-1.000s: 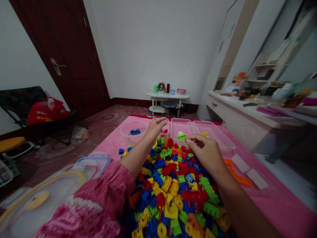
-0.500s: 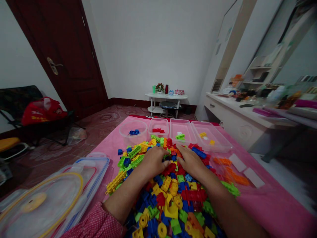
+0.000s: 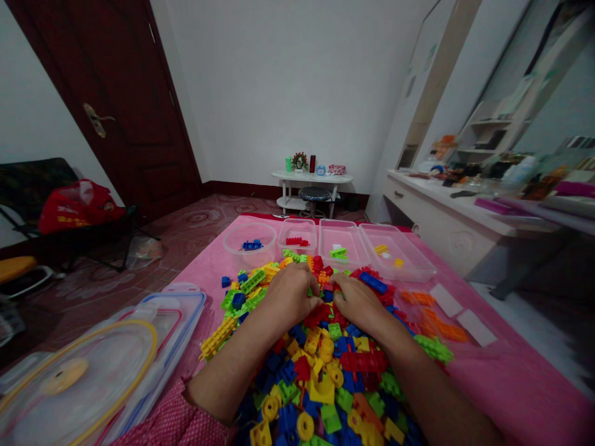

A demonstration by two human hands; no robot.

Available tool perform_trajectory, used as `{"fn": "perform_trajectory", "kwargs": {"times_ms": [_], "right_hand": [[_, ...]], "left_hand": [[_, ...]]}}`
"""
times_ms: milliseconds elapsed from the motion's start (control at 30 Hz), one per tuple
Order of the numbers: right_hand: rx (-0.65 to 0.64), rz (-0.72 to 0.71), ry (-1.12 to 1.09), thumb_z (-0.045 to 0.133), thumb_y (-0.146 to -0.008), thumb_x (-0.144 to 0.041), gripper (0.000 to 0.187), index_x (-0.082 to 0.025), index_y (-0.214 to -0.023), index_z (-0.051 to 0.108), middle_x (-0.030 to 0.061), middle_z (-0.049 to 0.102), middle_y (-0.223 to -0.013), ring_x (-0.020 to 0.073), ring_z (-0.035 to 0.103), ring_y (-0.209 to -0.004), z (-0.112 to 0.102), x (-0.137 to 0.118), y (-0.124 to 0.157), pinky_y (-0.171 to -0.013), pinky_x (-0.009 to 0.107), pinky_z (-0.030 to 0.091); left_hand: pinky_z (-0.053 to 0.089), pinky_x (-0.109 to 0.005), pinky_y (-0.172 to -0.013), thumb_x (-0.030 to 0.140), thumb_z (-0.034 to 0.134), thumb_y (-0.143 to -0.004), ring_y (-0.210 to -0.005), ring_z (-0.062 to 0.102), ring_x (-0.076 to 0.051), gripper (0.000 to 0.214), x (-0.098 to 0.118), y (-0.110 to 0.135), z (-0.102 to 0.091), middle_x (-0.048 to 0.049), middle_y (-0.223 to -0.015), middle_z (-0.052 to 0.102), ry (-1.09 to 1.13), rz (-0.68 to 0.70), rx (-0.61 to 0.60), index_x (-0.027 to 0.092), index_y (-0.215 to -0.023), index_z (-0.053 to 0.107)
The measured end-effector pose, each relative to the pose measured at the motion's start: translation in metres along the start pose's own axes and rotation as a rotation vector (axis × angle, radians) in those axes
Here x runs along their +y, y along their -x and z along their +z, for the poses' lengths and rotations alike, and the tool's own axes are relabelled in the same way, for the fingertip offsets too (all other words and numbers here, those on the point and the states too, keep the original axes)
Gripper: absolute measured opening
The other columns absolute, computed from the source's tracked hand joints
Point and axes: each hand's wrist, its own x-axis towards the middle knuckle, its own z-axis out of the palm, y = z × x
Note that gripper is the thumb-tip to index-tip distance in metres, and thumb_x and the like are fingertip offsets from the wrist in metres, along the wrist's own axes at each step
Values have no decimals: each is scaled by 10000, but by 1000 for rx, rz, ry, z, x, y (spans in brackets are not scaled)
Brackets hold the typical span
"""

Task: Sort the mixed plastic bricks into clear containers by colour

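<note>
A heap of coloured plastic building bricks (image 3: pixel 320 365) lies on a pink cloth (image 3: pixel 502 384). My left hand (image 3: pixel 290 294) and my right hand (image 3: pixel 356 300) rest side by side on the far part of the heap, fingers curled down into the bricks near a red one. What the fingertips grip is hidden. Beyond the heap stand a round clear tub with blue bricks (image 3: pixel 251 238), a clear box with red bricks (image 3: pixel 297 234), another with green bricks (image 3: pixel 338 244) and a third with yellow bricks (image 3: pixel 395 251).
Clear container lids (image 3: pixel 93 371) lie at the left front. Orange bricks (image 3: pixel 437 325) and white cards (image 3: pixel 476 326) lie on the cloth at the right. A white desk (image 3: pixel 446 223) stands on the right, a dark door (image 3: pixel 111 105) and a chair with a red bag (image 3: pixel 74 207) on the left.
A second ago both hands were raised near the boxes. They came down onto the heap and now curl tighter into the bricks, the view shifting slightly.
</note>
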Motion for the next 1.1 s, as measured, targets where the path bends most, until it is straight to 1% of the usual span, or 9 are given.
{"fn": "perform_trajectory", "kwargs": {"times_ms": [100, 233, 333, 467, 567, 700, 867, 967, 1100], "right_hand": [[-15, 5, -27, 459, -739, -105, 350, -169, -1068, 559, 85, 617, -1060, 206, 559, -1003, 0, 0, 1, -841, 292, 384], [37, -18, -24, 491, -749, -158, 501, -151, -1250, 483, 123, 540, -1218, 220, 529, -1081, 1, 0, 0, -866, 298, 384], [-5, -3, -8, 505, -757, -186, 394, -189, -1141, 590, 90, 592, -1096, 213, 566, -1001, 1, 0, 0, -840, 291, 390], [0, 4, -43, 589, -700, -208, 239, -189, -929, 653, 60, 626, -999, 195, 574, -935, -12, -3, 1, -777, 255, 388], [54, 9, -71, 613, -727, -328, 163, -188, -806, 643, 46, 656, -902, 184, 585, -814, -34, -6, 4, -659, 243, 379], [89, 78, -86, 592, -754, -400, 229, -187, -810, 651, 46, 678, -783, 187, 593, -705, -62, -1, 8, -586, 245, 373], [154, 43, -100, 614, -721, -303, 275, -224, -979, 669, 50, 704, -933, 219, 626, -831, -71, 18, 11, -693, 269, 433], [195, 38, -112, 591, -717, -237, 305, -228, -1015, 655, 47, 704, -952, 223, 630, -853, -67, 20, 9, -728, 280, 446], [207, 15, -130, 552, -729, -191, 298, -216, -1015, 631, 47, 705, -925, 215, 633, -853, -54, 8, 6, -732, 272, 447]], "left_hand": [[457, -345, -677, 248, 702, -648, -727, 617, -254, 47, 8, 4, -3, -68, -726, 655, -36, -6, -101, 231, -691, 712], [484, -403, -653, 218, 792, -525, -690, 630, -314, 143, 17, 8, 0, -97, -654, 615, -52, -8, -70, 182, -577, 664], [499, -415, -651, 196, 784, -530, -714, 639, -334, 141, 21, 8, 0, -127, -704, 630, -122, -52, -137, 158, -561, 652], [495, -376, -671, 341, 715, -646, -774, 645, -296, 175, 19, 8, -11, -103, -790, 679, -179, -22, -329, 186, -726, 721], [482, -344, -736, 405, 648, -724, -829, 640, -241, 232, 13, 7, -17, -53, -863, 698, -92, 24, -237, 248, -877, 724], [459, -370, -858, 404, 576, -797, -974, 606, -243, 332, 13, 6, -9, -90, -1064, 664, -27, 7, -75, 216, -1051, 675], [366, -402, -1019, 574, 553, -771, -1269, 414, -287, 685, 25, 13, 16, -129, -1421, 397, 142, 276, -194, 222, -1349, 445], [407, -380, -963, 546, 429, -856, -1169, 509, -273, 520, 32, 18, 22, -123, -1318, 508, 162, 363, -270, 224, -1239, 571], [457, -281, -789, 481, 495, -845, -910, 625, -211, 383, 31, 17, 10, -81, -1080, 657, 207, 361, -323, 205, -1015, 700]]}}
